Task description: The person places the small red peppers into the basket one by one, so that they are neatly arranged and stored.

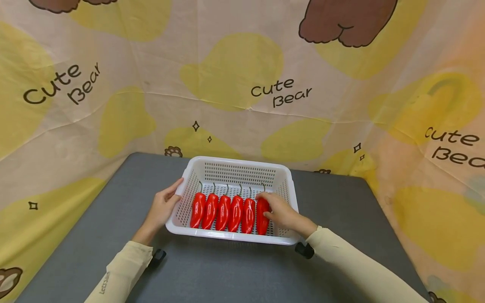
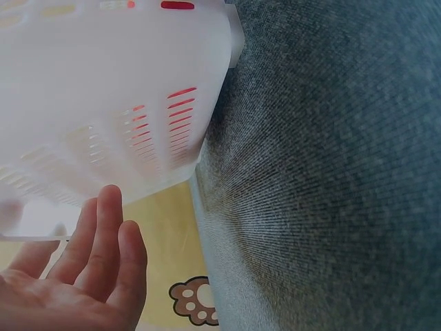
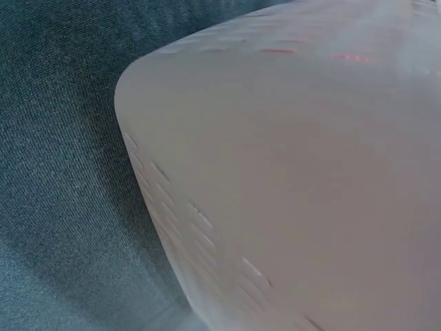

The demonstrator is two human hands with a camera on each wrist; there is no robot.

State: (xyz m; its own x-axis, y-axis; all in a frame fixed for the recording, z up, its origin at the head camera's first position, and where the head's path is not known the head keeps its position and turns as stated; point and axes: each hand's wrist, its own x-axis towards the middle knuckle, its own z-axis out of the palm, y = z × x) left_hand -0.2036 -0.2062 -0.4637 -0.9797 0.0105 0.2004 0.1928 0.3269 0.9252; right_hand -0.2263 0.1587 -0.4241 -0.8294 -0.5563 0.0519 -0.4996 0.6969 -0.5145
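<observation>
A white perforated plastic basket (image 1: 232,235) stands on the table in the head view, with a row of several glossy red chili peppers (image 1: 222,213) lying side by side in it, green stems toward the far wall. At the basket's left end, my left hand (image 1: 163,208) holds the rim, thumb on top and fingers outside; these fingers also show in the left wrist view beside the slotted wall (image 2: 103,89). My right hand (image 1: 282,211) reaches over the right side and grips the rightmost chili pepper (image 1: 262,219). Only the basket's outer wall (image 3: 289,172) appears in the right wrist view, hiding that hand.
The dark grey table (image 1: 212,273) extends around the basket on both sides and in front. A cloth printed with bears and lettering (image 1: 235,130) hangs behind and along the sides. Black wrist devices (image 1: 304,251) sit under both sleeves near the basket's front edge.
</observation>
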